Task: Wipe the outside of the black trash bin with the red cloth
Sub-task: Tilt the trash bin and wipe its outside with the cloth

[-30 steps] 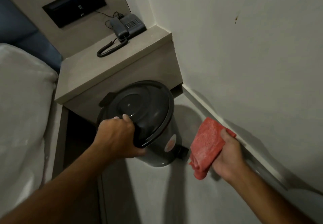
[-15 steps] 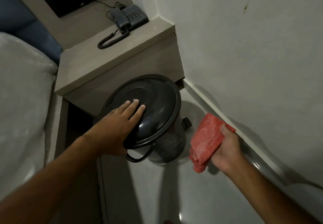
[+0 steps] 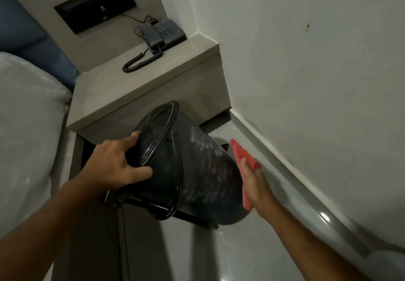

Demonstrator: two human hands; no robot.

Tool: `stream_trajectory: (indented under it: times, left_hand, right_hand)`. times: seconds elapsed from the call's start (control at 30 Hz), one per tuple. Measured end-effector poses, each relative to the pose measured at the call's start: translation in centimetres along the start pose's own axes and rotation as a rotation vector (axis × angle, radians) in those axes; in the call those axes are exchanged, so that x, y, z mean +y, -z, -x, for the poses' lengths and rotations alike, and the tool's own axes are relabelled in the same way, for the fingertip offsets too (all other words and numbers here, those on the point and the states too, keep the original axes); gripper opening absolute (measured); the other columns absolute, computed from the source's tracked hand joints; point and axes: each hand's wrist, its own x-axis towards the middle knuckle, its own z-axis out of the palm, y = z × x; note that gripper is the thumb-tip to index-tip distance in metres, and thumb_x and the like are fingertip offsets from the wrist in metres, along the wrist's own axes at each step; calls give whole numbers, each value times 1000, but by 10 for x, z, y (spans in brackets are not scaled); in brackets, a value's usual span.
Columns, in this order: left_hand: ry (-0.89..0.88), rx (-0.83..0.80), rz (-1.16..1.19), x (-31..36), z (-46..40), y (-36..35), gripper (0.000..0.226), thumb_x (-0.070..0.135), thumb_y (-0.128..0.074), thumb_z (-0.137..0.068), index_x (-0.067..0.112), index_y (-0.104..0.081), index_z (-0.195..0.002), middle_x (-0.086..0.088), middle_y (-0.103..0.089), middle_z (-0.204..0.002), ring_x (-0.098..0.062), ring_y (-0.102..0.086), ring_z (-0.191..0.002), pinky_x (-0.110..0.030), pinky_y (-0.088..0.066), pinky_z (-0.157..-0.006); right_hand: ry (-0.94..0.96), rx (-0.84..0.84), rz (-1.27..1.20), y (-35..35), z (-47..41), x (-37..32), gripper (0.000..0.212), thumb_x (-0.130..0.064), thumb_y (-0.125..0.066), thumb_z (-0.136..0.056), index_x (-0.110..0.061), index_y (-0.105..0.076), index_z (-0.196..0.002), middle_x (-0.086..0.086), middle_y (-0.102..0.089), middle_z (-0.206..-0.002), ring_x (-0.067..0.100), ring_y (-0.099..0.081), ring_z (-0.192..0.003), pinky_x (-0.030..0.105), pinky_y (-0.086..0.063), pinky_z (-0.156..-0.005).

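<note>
The black trash bin point(image 3: 197, 171) is tipped over to the left, its lid facing left and its round side turned up toward me. My left hand point(image 3: 118, 164) grips the lid rim, thumb on the bin's side. My right hand point(image 3: 258, 184) presses the red cloth point(image 3: 243, 162) flat against the bin's right side. The cloth is folded and partly hidden between my palm and the bin. The bin's wire handle and pedal bar stick out below it.
A grey nightstand point(image 3: 109, 96) stands just behind the bin with a dark corded phone point(image 3: 162, 34) on top. A white bed point(image 3: 26, 131) fills the left. The white wall point(image 3: 306, 72) and its skirting point(image 3: 285, 166) run close on the right. Pale floor point(image 3: 208, 254) lies below.
The bin went from upright to tipped leftward. My left hand shifted from flat on the lid to gripping its rim. My right hand brought the cloth from beside the bin onto its side.
</note>
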Motion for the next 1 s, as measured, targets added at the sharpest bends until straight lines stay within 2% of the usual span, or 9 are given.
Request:
stream_trajectory:
  times: [0.1,0.23,0.37,0.43,0.5,0.6,0.73,0.87,1.0]
  left_hand:
    - [21,-50,70,-9,-2,-1,110,68,-59,-47,20,-40,-144,10,-64,-91,0,-58,-72,-9,-38,-65]
    - [49,-55,123,-13,-13,0,109,71,-59,-50,16,-41,-142,13,-61,-92,2,-59,-70,-3,-40,-52]
    - [135,-64,164,-17,-17,-3,92,63,-70,-57,12,-50,-130,19,-57,-73,-1,-65,-57,-4,-43,-42]
    - [182,-30,180,-19,-14,-5,88,64,-68,-55,15,-52,-127,17,-57,-70,3,-66,-60,-8,-46,-41]
    - [190,3,124,-17,-17,-4,90,70,-61,-53,16,-57,-124,19,-55,-67,-4,-64,-54,-13,-51,-45]
    - [157,35,29,-10,-28,-5,87,75,-55,-53,13,-63,-114,23,-46,-59,4,-53,-50,-6,-37,-36]
    - [149,51,-11,-5,-35,-6,76,77,-50,-53,18,-66,-99,16,-53,-54,-2,-56,-48,-19,-41,-40]
    - [147,-15,12,2,-46,-4,54,81,-47,-52,32,-52,-75,4,-62,-53,-9,-61,-44,-27,-51,-41]
    - [163,-49,-2,10,-54,-1,59,79,-49,-48,28,-57,-75,1,-64,-61,-17,-64,-53,-37,-58,-53]
  right_hand:
    - [-36,69,381,-26,-35,1,57,-58,-29,-102,-26,-52,-143,9,-55,-145,29,-49,-133,51,-38,-113]
    - [300,-77,573,-76,-62,-49,59,-68,-18,-95,-49,-30,-149,-6,-44,-156,22,-38,-142,52,-25,-118]
    - [673,-91,705,-125,-46,-61,62,-60,-23,-95,-45,-17,-155,-17,-24,-164,11,-17,-150,52,-5,-120]
    - [848,-23,870,-121,-33,-39,68,-55,-34,-97,-38,-12,-158,-11,-16,-167,19,-11,-153,57,-9,-119]
    - [1005,-38,1094,-104,-21,1,78,-52,-47,-91,-35,-14,-159,-3,-5,-170,31,-5,-154,65,-11,-116]
    - [1182,-110,1231,-82,1,60,79,-46,-61,-84,-37,-29,-155,-2,1,-170,40,-2,-153,74,-5,-113]
    - [1294,-153,1227,-94,-4,47,79,-45,-57,-88,-36,-21,-158,-2,-4,-170,41,0,-153,79,-6,-108]
    - [1378,-114,1198,-112,-22,15,72,-47,-56,-93,-37,-24,-157,0,-6,-170,39,-3,-153,76,-1,-111]
    - [1185,38,1162,-84,-16,60,69,-51,-60,-91,-39,-35,-153,2,-11,-169,41,-12,-152,74,-11,-112]
